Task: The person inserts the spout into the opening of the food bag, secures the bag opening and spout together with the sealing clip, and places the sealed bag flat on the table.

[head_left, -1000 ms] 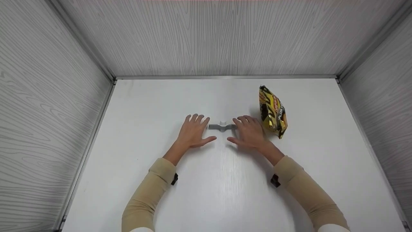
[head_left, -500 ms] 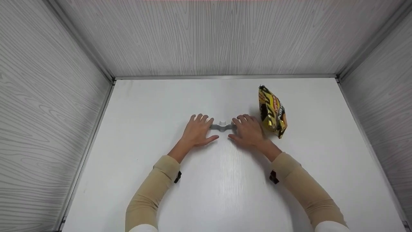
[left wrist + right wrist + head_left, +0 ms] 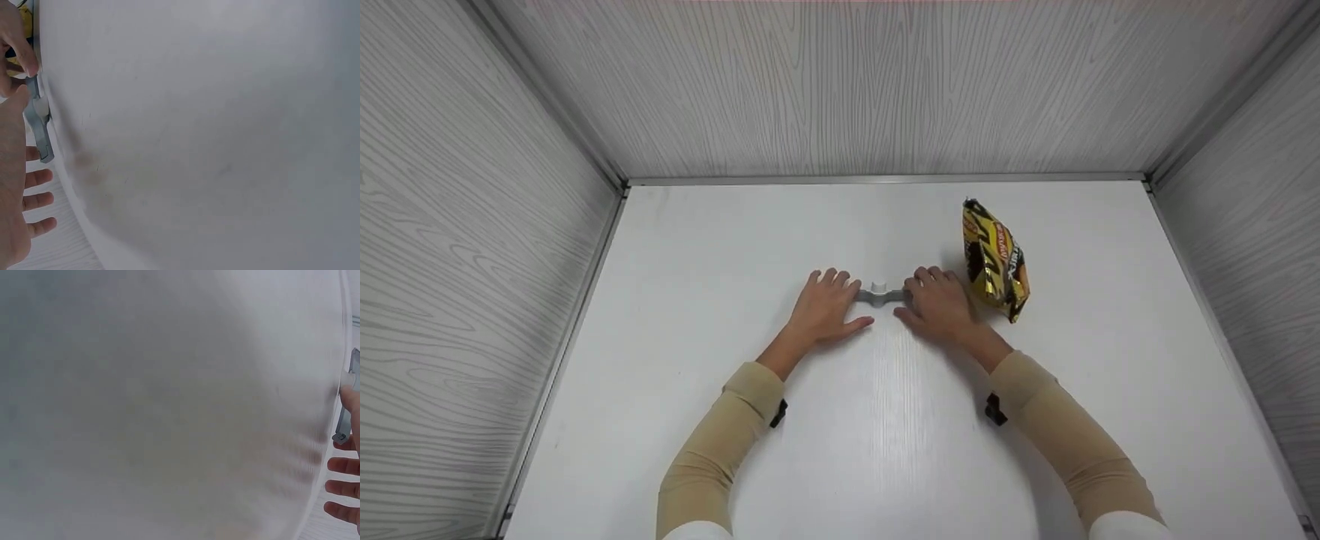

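Observation:
A short grey bar (image 3: 877, 298) with a rounded bulge at its middle sits on the white table; its exact kind is unclear. Just behind the bulge is a small white cylinder (image 3: 878, 286). My left hand (image 3: 823, 309) is at the bar's left end, fingers spread and thumb apart; in the left wrist view its index finger reaches behind that end. At the other end is my right hand (image 3: 939, 304), its index finger covering the bar's tip and its thumb in front. The right wrist view shows the bar (image 3: 343, 422) beside extended fingers (image 3: 342, 488).
A yellow and black snack bag (image 3: 996, 262) with shiny foil edges stands just right of my right hand. Grey wood-grain walls (image 3: 885, 90) enclose the white table (image 3: 840, 450) at the back and both sides.
My left hand has moved right, up to the bar's left end, which it now covers. My right hand has shifted slightly and its fingers bend a little more. The bag stays put.

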A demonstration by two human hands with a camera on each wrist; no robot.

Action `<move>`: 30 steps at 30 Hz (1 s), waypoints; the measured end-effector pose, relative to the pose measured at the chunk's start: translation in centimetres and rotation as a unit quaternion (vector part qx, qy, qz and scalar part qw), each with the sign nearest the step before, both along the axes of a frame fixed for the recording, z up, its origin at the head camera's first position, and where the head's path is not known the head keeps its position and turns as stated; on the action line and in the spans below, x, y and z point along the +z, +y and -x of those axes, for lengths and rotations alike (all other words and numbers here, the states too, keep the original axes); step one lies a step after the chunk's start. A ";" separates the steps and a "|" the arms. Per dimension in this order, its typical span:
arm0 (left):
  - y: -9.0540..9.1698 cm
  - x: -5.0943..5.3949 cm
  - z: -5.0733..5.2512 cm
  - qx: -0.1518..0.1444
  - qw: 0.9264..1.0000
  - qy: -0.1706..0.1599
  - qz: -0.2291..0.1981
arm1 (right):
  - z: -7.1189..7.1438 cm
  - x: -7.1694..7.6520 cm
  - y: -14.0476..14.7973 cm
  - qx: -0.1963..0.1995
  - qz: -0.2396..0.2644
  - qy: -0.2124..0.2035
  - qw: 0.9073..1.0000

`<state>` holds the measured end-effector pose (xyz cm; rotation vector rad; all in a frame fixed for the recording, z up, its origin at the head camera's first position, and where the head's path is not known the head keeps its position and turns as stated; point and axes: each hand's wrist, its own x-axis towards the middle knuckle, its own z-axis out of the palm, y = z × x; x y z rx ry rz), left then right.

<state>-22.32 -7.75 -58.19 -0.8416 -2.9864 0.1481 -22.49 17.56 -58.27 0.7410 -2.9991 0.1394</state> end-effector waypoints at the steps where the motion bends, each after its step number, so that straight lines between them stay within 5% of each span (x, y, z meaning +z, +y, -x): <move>1: 0.0 0.0 0.0 0.000 1.000 -0.004 -0.001 | 0.0 0.0 0.0 -0.001 0.000 -0.001 1.000; 30: -0.9 -0.1 -1.0 -0.010 1.000 0.000 0.015 | 0.6 -0.1 -0.7 0.000 -0.006 0.027 1.000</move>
